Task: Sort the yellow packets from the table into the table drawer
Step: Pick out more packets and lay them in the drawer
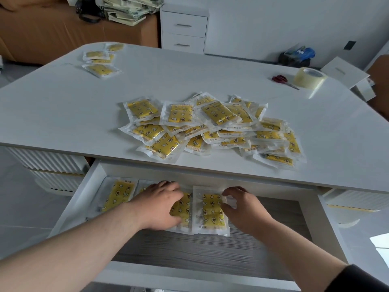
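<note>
The drawer [210, 249] is pulled open beneath the table [189, 76]. Along the drawer's back, a row of yellow packets [119, 196] is laid flat. The left hand [162, 204] is spread nearly flat and pressed on a packet in the middle of the row. The right hand [242, 209] is half curled against the right edge of the end packet [212, 209]; whether that edge is pinched cannot be told. Above the drawer, a large pile [210, 127] of packets is heaped on the tabletop.
</note>
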A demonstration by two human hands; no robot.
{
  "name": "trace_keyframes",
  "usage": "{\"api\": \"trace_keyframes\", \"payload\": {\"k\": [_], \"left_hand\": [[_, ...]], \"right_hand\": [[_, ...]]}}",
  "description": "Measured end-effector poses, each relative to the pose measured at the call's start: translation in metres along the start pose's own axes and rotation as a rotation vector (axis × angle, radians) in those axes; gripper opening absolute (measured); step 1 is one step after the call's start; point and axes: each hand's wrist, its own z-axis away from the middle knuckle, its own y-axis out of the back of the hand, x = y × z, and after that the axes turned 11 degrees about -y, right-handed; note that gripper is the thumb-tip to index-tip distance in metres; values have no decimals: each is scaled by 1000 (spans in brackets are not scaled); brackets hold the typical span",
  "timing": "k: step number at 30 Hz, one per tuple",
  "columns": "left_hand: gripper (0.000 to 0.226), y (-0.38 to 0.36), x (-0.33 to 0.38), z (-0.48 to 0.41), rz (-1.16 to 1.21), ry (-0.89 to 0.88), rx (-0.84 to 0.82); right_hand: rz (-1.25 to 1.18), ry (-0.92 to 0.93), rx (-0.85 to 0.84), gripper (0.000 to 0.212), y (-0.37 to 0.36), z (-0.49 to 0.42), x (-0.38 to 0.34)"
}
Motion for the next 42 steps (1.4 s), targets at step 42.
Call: {"api": "trace_keyframes", "payload": {"k": [42], "left_hand": [[36,34,28,74,854,222,536]], "right_hand": [[-263,17,53,26,55,81,-31]]}}
